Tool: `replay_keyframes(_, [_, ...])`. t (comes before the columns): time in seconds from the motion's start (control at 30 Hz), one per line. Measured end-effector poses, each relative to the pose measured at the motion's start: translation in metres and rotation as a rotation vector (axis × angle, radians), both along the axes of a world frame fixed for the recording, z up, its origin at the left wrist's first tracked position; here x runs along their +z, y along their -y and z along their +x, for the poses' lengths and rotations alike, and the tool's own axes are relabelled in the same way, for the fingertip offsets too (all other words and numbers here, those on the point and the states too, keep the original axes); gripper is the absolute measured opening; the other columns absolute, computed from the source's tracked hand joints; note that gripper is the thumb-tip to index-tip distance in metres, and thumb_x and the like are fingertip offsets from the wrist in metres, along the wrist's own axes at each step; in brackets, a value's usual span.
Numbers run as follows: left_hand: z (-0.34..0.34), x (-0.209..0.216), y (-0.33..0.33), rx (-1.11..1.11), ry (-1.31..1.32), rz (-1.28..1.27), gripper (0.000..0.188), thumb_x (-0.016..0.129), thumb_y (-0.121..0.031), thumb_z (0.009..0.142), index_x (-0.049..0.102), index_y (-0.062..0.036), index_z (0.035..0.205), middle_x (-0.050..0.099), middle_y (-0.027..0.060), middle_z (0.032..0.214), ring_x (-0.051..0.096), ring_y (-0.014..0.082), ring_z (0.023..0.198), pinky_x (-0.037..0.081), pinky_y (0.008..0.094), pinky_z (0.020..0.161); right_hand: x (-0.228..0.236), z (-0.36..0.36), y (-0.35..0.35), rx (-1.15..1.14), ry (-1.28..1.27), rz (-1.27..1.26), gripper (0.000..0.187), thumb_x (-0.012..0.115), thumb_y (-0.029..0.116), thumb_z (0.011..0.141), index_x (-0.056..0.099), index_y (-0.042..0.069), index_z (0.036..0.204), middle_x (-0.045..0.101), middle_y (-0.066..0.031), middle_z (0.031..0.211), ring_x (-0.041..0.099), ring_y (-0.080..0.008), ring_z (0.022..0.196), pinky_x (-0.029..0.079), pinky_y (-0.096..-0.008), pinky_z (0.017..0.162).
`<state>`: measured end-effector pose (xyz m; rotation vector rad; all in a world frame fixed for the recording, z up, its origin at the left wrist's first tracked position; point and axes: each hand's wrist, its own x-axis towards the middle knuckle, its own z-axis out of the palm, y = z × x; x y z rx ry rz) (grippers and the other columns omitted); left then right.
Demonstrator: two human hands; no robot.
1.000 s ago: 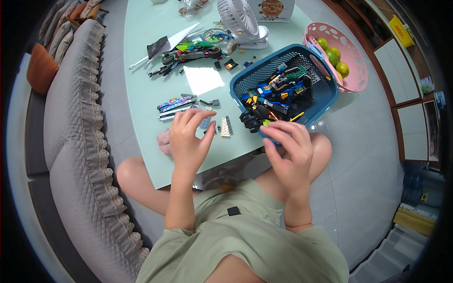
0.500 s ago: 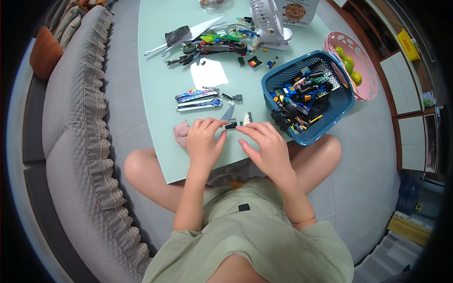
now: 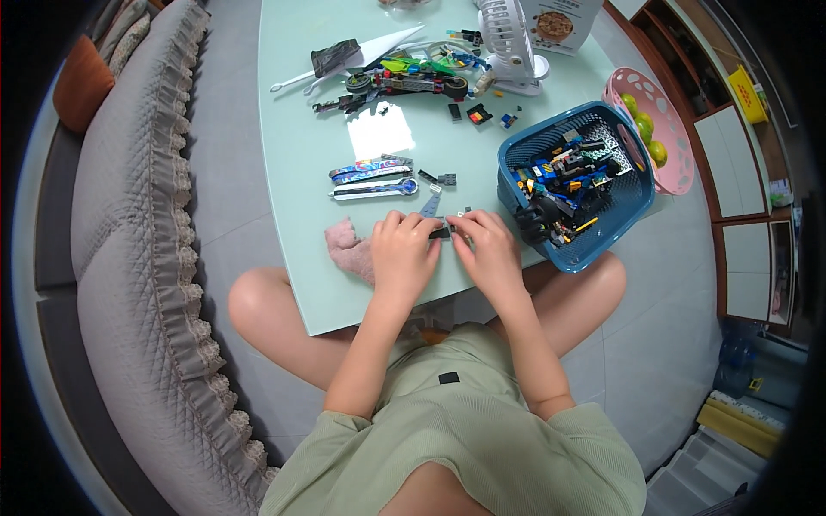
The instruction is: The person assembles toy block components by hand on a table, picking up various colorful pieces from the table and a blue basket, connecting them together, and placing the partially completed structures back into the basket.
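My left hand [image 3: 404, 256] is closed in a pinch on a small black brick [image 3: 440, 233] above the near part of the table. Against the brick's right end, the fingertips of my right hand [image 3: 489, 251] are pressed together; a tiny dark piece seems to be between them, too small to name. Just beyond my fingers lies a grey wedge plate [image 3: 431, 204], with a few loose grey bricks [image 3: 446, 180] farther off. A pink cloth [image 3: 346, 247] rests beside my left hand, partly behind it.
A blue basket [image 3: 635, 205] of mixed building bricks stands at right, before a pink basket [image 3: 680, 163] with green fruit. Farther back are a brick-built vehicle [image 3: 409, 83], a white fan [image 3: 508, 43] and loose bricks. Two long patterned strips [image 3: 372, 179] lie left of centre.
My hands have come closer together, with the right fingertips now at the black brick. The view has shifted slightly, and my right hand now covers most of a light wedge piece.
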<state>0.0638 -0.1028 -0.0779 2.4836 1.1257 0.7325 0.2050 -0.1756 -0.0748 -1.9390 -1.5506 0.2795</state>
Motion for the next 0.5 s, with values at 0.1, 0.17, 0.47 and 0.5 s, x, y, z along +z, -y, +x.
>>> replay_keyframes(0.1, [-0.0006,0.0011,-0.0011,-0.004,-0.003,-0.005,0.022,0.077,-0.012,0.072,0.074,-0.0147,0.094,0.069,-0.0025,0.088,0.059,0.0226,0.089,0.044,0.0379,0.078,-0.0006,0.0018,-0.0023,-0.010,-0.017,-0.008,0.019,0.071,0.009,0.082,0.075,0.013,0.101,0.066,-0.0032,0.096,0.063,-0.0242,0.096,0.054,-0.0381,0.081])
replay_keyframes(0.17, [-0.0016,0.0008,-0.0014,-0.007,-0.008,-0.014,0.023,0.078,-0.012,0.072,0.074,-0.0144,0.094,0.069,-0.0025,0.087,0.059,0.0225,0.088,0.044,0.0378,0.078,-0.0008,0.0022,-0.0027,-0.015,-0.027,-0.007,0.018,0.072,0.009,0.082,0.075,0.013,0.099,0.066,-0.0029,0.095,0.063,-0.0237,0.097,0.054,-0.0379,0.081])
replay_keyframes(0.47, [-0.0067,0.0056,0.0010,-0.012,0.008,-0.043,0.027,0.078,-0.010,0.072,0.075,-0.0144,0.098,0.068,-0.0012,0.085,0.059,0.0228,0.084,0.044,0.0377,0.077,-0.0010,0.0019,-0.0010,-0.053,-0.102,0.010,0.013,0.073,0.012,0.082,0.074,0.014,0.095,0.068,-0.0023,0.094,0.065,-0.0232,0.093,0.054,-0.0371,0.079])
replay_keyframes(0.5, [-0.0073,0.0038,0.0011,-0.017,-0.003,-0.031,0.026,0.078,-0.010,0.072,0.075,-0.0145,0.097,0.068,-0.0012,0.084,0.059,0.0228,0.084,0.044,0.0377,0.077,-0.0014,0.0022,-0.0010,-0.045,-0.097,0.017,0.012,0.073,0.013,0.082,0.074,0.014,0.095,0.068,-0.0021,0.095,0.066,-0.0232,0.091,0.054,-0.0369,0.078])
